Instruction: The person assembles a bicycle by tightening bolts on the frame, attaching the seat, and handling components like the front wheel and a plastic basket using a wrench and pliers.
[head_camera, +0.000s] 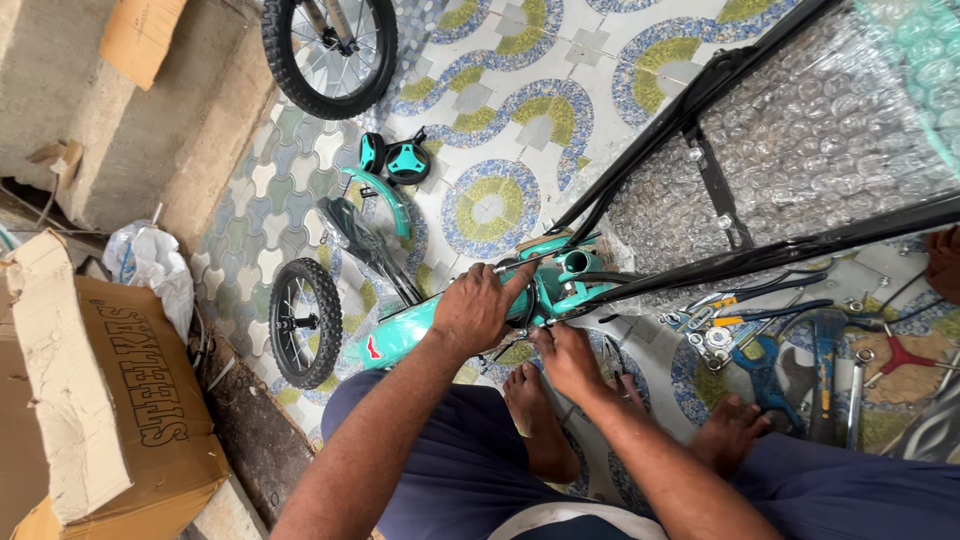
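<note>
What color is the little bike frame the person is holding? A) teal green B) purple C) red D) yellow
A: the left hand grips a teal-green bike frame, and the right hand touches it near the head tube.

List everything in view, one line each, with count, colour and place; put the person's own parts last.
bike frame: one, teal, on the floor under both hands
small wheels: two, black; one left of the frame, one at the top
training wheels: two, black and teal, above the frame
mudguard: one, teal, below the training wheels
bubble wrap: clear, on a black frame, upper right
hand tools: several, blue, red and metal, floor at right
cardboard box: one, brown, lower left
plastic bag: one, white, above the box
tiled floor: blue, green, white
feet: two, bare, bottom centre
left hand: gripping the frame
right hand: at the frame's underside
</note>
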